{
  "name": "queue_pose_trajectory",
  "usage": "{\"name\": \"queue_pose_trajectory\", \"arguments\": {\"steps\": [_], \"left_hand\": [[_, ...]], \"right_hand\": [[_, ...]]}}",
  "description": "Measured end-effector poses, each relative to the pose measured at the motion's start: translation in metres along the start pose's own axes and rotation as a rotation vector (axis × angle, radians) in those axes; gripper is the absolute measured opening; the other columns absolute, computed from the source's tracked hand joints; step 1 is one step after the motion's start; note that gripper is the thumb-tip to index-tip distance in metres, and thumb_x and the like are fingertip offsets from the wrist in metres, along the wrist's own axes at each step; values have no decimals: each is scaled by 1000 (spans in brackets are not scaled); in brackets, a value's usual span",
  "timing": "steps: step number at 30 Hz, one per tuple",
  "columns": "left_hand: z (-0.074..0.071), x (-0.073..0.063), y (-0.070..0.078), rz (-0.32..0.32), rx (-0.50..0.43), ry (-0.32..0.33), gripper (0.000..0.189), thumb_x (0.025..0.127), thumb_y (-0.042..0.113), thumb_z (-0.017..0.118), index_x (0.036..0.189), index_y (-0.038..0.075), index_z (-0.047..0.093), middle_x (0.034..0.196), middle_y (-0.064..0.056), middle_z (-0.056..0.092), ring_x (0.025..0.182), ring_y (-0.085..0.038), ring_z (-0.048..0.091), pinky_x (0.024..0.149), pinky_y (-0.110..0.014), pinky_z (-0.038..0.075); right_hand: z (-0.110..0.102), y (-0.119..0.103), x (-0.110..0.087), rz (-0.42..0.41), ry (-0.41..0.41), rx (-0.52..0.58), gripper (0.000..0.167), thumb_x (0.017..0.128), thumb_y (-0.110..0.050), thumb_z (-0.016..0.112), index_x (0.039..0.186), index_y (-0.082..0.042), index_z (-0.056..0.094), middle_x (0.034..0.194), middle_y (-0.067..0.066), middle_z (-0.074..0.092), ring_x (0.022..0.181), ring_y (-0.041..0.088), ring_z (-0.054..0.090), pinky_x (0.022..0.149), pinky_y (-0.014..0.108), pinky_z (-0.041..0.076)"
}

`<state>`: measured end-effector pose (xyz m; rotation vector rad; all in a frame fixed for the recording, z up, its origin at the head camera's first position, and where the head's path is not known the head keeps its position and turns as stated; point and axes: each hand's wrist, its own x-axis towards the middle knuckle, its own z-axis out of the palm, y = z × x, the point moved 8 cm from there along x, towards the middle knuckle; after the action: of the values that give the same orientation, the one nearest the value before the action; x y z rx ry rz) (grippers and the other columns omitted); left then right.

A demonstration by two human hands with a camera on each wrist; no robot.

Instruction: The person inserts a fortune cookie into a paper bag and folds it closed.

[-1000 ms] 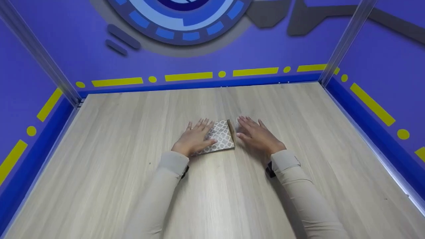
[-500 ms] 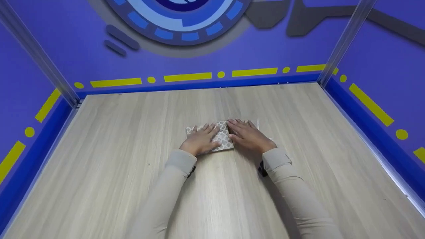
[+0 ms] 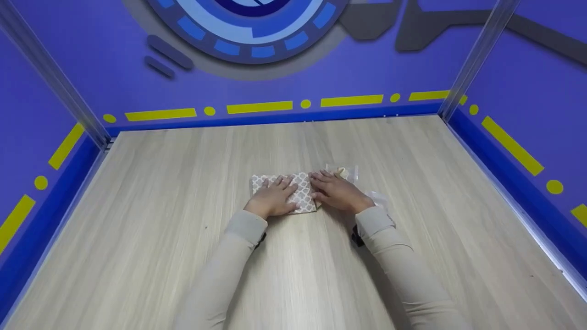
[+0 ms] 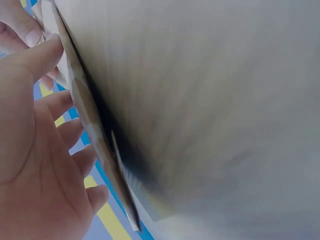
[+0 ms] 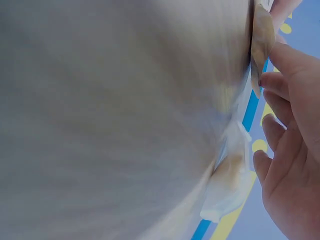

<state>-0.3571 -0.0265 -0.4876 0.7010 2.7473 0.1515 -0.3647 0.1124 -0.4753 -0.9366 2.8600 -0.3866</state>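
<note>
Crosswise, patterned packet (image 3: 303, 195), long axis left-to-right.

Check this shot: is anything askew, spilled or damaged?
Nothing looks spilled or torn. Slightly odd: the patterned piece seems not quite flat, with a dark gap beneath its edge in the left wrist view. Clear plastic lies to its right, partly hidden by the right hand, so its condition is hard to judge.
</note>
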Motion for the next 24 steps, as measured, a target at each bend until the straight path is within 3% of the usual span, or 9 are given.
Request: {"name": "queue_pose_trajectory", "arguments": {"steps": [6,10,14,19,24], "left_hand": [[3,-5,-3,11,-52,-28,68,97,47,48,152,15,27,162,-6,11,149,-26,9,119,-48,11],[5,-6,-6,20,-162,-39,70,94,46,55,150,11,33,162,-6,9,150,-25,7,120,-43,12],[4,-6,-9,21,-264,-39,69,90,43,63,145,9,39,162,-7,10,150,-26,6,120,-42,13],[3,-6,-8,36,-307,-33,68,87,38,67,141,5,42,161,-11,13,149,-27,9,120,-41,15],[6,-4,-7,48,-349,-50,74,87,34,68,144,1,35,161,-14,10,149,-29,10,120,-39,14]], "right_hand": [[5,-5,2,14,-51,-23,57,97,-34,55,144,-4,42,153,11,36,143,31,30,114,49,27],[8,-7,3,4,-81,33,55,97,-27,56,145,-6,41,154,9,35,140,28,35,112,43,32],[12,-7,4,-19,-117,96,56,98,-24,55,148,-7,36,155,8,31,142,27,31,114,42,29],[15,-6,3,-18,-169,126,60,99,-26,53,150,-7,29,158,9,26,146,30,23,117,46,22],[13,-13,3,-52,-187,87,59,97,-21,56,147,0,33,156,16,28,144,35,25,115,47,25]]}}
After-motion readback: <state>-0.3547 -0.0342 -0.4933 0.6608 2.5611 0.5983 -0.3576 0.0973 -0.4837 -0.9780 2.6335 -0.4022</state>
